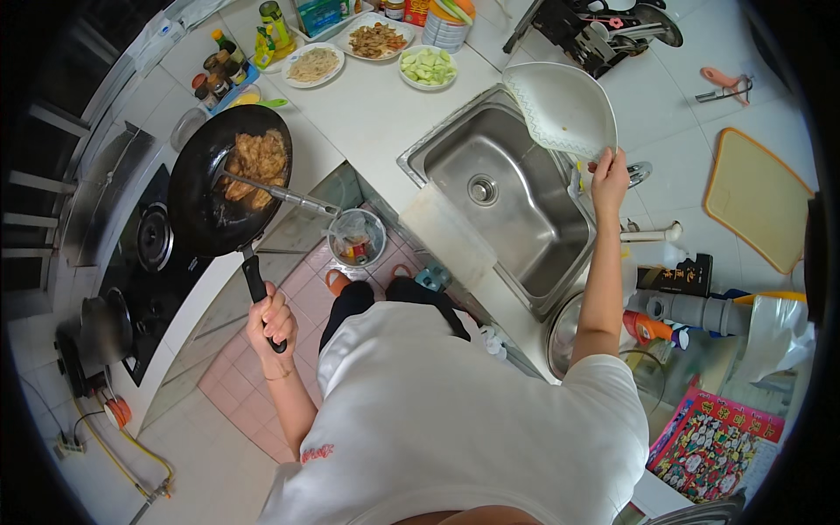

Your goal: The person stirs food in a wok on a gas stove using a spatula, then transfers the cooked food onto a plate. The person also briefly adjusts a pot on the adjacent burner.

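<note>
My left hand (272, 321) grips the black handle of a wok (197, 190), held above the edge between the stove and the counter. Browned pieces of food (259, 161) lie in the wok, with a metal spatula (282, 192) resting among them, its handle extending past the rim. On the other side, my right hand (610, 174) pinches the edge of a white plate (564, 105) with a patterned rim. This plate is tilted over the far corner of the steel sink (518, 197) and carries only a small crumb.
A plate of shredded food (315, 65), a plate of browned food (377, 39) and a bowl of cut green vegetable (428, 67) stand along the back counter. Seasoning bottles (220, 75) are beyond the wok. A lined bin (356, 237) stands on the floor; the cooktop (154, 282) is at left.
</note>
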The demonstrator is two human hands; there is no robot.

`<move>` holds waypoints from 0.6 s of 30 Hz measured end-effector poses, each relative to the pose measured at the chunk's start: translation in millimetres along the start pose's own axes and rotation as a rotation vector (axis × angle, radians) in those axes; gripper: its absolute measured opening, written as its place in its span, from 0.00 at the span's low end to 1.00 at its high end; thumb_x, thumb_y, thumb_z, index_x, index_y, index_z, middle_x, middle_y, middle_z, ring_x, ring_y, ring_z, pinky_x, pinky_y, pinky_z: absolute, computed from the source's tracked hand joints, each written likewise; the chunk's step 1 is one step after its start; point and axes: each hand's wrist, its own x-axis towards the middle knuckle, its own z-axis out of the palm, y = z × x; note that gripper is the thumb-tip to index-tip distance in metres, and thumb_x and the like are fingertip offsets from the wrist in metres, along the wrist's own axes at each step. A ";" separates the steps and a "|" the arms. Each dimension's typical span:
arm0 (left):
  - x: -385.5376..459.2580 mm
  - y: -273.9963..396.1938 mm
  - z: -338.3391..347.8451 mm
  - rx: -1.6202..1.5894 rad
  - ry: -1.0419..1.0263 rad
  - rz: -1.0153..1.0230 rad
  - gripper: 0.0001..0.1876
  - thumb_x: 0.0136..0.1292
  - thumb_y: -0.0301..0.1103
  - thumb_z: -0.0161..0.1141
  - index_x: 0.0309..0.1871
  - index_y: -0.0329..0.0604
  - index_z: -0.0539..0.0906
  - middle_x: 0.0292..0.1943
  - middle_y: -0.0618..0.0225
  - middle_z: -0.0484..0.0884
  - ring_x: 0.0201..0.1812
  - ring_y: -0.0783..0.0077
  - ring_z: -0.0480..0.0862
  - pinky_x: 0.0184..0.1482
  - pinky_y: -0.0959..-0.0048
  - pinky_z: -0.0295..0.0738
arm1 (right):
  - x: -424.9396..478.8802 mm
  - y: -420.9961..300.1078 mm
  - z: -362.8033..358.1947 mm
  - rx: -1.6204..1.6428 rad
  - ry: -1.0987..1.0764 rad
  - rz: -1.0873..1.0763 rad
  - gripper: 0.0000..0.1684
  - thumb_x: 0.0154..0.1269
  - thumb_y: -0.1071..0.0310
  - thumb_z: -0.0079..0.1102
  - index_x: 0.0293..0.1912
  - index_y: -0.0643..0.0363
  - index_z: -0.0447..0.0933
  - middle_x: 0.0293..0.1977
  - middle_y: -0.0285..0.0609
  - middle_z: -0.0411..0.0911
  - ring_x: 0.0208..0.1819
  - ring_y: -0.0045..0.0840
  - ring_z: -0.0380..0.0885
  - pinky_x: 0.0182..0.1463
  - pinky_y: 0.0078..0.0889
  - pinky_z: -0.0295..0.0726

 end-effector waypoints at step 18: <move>-19.8 22.3 -4.2 -0.010 -0.006 0.119 0.06 0.69 0.24 0.43 0.46 0.33 0.67 0.21 0.72 0.63 0.13 0.84 0.63 0.10 0.82 0.60 | 24.3 -36.6 43.1 0.285 -0.032 0.127 0.13 0.75 0.64 0.47 0.39 0.65 0.71 0.23 0.44 0.79 0.21 0.25 0.82 0.26 0.28 0.78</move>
